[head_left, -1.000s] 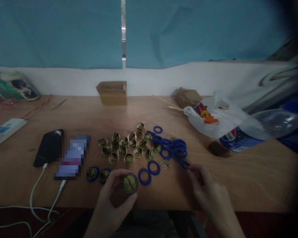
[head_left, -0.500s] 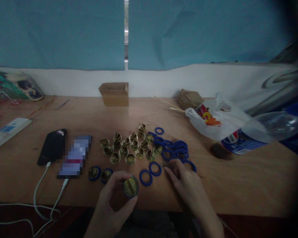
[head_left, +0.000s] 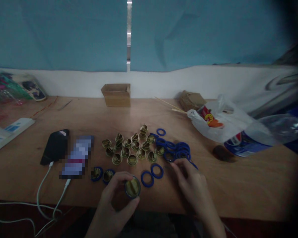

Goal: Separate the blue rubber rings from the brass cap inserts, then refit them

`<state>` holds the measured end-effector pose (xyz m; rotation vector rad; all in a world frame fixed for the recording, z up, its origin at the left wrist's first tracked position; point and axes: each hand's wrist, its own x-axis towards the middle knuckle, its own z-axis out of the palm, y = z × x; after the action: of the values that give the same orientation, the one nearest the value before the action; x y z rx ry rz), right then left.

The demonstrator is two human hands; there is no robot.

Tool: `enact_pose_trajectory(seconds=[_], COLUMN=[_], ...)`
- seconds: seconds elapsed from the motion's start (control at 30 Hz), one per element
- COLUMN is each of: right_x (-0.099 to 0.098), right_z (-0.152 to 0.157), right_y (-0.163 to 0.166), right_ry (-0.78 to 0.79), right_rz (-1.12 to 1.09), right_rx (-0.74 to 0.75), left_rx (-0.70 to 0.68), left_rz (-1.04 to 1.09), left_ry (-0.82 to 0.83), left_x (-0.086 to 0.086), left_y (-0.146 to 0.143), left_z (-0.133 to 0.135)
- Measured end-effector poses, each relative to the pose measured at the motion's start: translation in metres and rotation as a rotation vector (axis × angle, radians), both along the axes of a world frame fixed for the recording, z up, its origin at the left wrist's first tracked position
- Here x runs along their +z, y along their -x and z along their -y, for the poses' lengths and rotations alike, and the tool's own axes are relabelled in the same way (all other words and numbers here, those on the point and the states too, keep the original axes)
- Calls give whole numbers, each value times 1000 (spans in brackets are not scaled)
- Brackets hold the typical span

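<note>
My left hand (head_left: pixel 115 201) is closed round the edge of a brass-coloured round cap (head_left: pixel 132 187) with a dark blue rim, its inner side facing me. My right hand (head_left: pixel 192 181) is closed in a pinch beside the pile of blue rings (head_left: pixel 182 147); whatever lies at its fingertips is too small and dim to name. Two loose blue rings (head_left: pixel 147 178) lie between my hands. Beyond them stand several brass-coloured caps (head_left: pixel 132 160), each with a metal strip across it. Left of my left hand are two caps fitted with blue rings (head_left: pixel 96 173).
Two phones on white cables, one black (head_left: pixel 55 147) and one lit (head_left: pixel 78 157), lie left. A power strip (head_left: pixel 12 134) is farther left. An open cardboard box (head_left: pixel 117 97) stands at the back. A white plastic bag (head_left: pixel 206 129) and a bottle (head_left: pixel 250 143) are right.
My right hand has shifted slightly right and away from me, toward the blue ring pile. My left hand still holds the cap in nearly the same place. The whole view has shifted slightly.
</note>
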<state>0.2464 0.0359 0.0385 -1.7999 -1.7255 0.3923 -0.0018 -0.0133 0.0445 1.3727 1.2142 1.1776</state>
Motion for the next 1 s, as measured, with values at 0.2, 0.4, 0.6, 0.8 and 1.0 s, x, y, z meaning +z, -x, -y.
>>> enact_pose_trajectory(seconds=[0.2, 0.4, 0.6, 0.8, 1.0], right_x=[4, -2, -9, -8, -6], right_z=[-2, 2, 4, 1, -4], right_y=[0, -4, -9, -7, -2], right_ry=[-50, -42, -91, -98, -106], right_rz=[-62, 10, 54, 59, 70], right_rx=[0, -25, -22, -42, -69], left_rx=[12, -29, -67, -19, 68], left_rz=[9, -12, -21, 22, 39], left_ry=[25, -9, -30, 5, 51], left_x=[-4, -8, -5, -3, -3], left_y=[4, 4, 0, -1, 0], left_z=[3, 1, -1, 2, 5])
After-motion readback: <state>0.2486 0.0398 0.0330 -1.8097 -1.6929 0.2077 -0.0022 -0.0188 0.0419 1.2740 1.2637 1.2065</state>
